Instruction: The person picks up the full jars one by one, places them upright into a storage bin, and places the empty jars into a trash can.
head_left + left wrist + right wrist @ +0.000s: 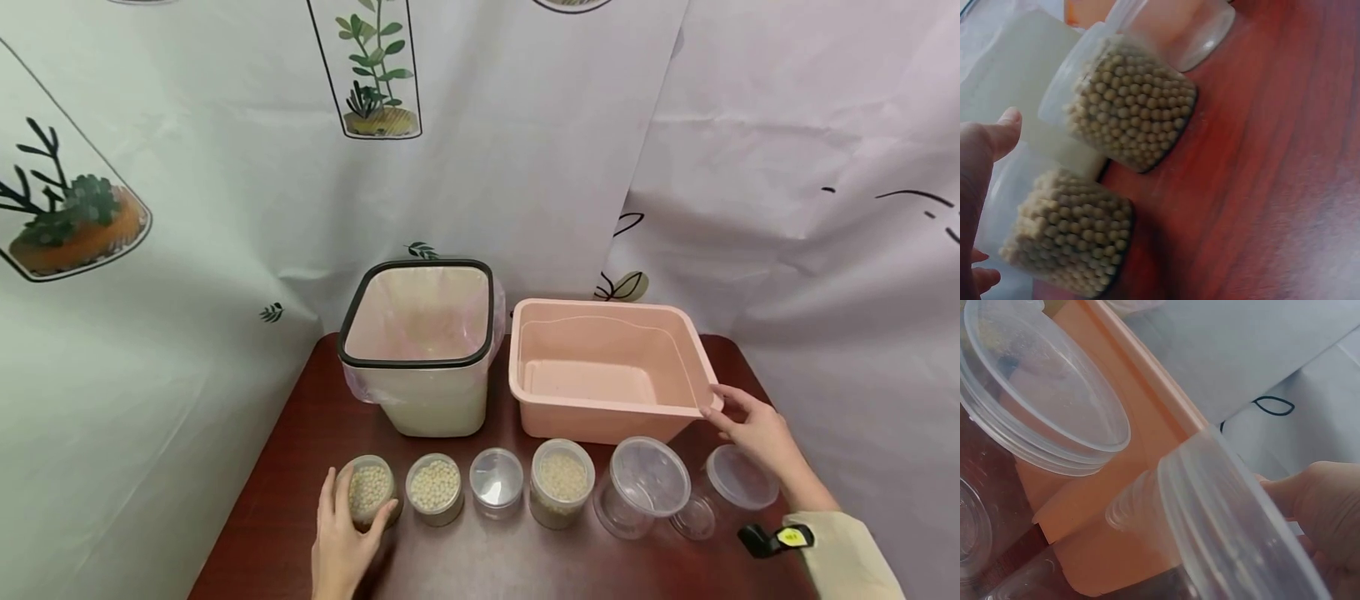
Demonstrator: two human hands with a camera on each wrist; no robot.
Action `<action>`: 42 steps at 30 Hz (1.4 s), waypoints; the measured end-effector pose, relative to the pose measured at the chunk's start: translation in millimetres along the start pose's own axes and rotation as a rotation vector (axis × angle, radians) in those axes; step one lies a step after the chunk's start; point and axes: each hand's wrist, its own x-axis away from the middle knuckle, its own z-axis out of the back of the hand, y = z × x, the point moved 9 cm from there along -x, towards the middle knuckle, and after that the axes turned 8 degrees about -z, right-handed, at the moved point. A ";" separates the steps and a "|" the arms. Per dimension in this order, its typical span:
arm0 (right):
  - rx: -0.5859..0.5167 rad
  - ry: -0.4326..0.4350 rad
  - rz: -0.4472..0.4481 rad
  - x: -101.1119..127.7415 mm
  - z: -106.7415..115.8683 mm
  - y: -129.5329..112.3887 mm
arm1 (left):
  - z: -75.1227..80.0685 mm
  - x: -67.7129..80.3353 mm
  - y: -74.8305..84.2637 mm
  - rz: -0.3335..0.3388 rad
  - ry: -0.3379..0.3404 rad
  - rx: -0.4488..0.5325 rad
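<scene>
Dark reddish wood makes up the tabletop (pixel 480 558), hemmed in by pale sheets printed with potted plants. From the head view, a row of round clear plastic jars runs along the lower middle of the frame. The left hand (pixel 341 542) wraps its thumb and fingers round the leftmost bean jar (pixel 367 492), which stands upright at the lower left of the row. Just beside it sits a second bean jar (pixel 434 487), then an empty small jar (pixel 496 481), then a taller jar of beans (pixel 562 482), then a wide empty tub (pixel 645 486) tilted toward the camera, and a lidded clear container (pixel 738 479) at the right end.

Behind them stand a cream bin (pixel 420 350) with a black rim and thin plastic liner, and a pink rectangular basin (pixel 607 371). The right hand (pixel 753 425) has its fingers out straight, tips touching the basin's near right corner, gripping nothing.

Only the left wrist view shows the beans closely: small, round, pale beige, packed tight against the walls. The right wrist view shows the basin's smooth rim behind the blurred tubs.
</scene>
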 end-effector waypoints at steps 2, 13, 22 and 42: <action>-0.023 -0.016 -0.013 -0.5 -1.0 0.4 | -1.8 3.3 -1.6 0.012 0.011 0.007; -0.191 -0.071 -0.019 -5.0 -3.3 4.3 | -9.0 12.4 -10.1 0.070 0.110 0.023; -0.282 -0.078 -0.022 -4.0 -4.4 10.4 | -6.2 11.9 -13.1 0.047 0.208 0.083; -0.295 -0.066 0.000 -5.7 -0.2 14.9 | 14.7 -11.1 4.8 -0.101 0.369 0.231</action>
